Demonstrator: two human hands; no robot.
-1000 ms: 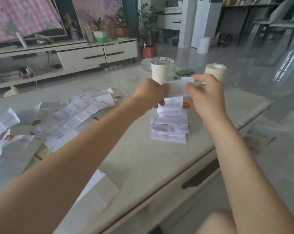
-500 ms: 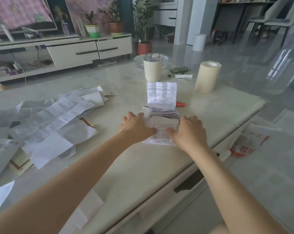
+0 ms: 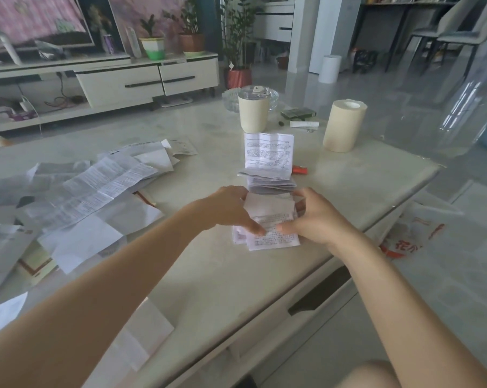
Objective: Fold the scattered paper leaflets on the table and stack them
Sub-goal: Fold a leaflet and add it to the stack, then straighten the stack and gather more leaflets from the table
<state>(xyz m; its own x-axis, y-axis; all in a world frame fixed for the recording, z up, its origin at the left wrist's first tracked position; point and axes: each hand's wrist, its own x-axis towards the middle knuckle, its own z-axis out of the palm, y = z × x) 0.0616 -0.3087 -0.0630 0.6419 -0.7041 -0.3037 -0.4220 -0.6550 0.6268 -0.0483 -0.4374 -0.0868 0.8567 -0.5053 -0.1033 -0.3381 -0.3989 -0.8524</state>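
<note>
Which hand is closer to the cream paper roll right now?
Right. The right hand grips the folded leaflet with the paper roll beyond it to the right; the left hand grips the leaflet's left side, farther off.

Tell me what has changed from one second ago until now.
The left hand and right hand brought the leaflet down from the air to the table, flattened it, and now fold its far flap up. The scattered leaflets, cup and roll stayed.

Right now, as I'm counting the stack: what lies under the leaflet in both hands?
Under the leaflet held by left hand and right hand, edges of folded leaflets poke out at left. How many lie beneath is covered.
</note>
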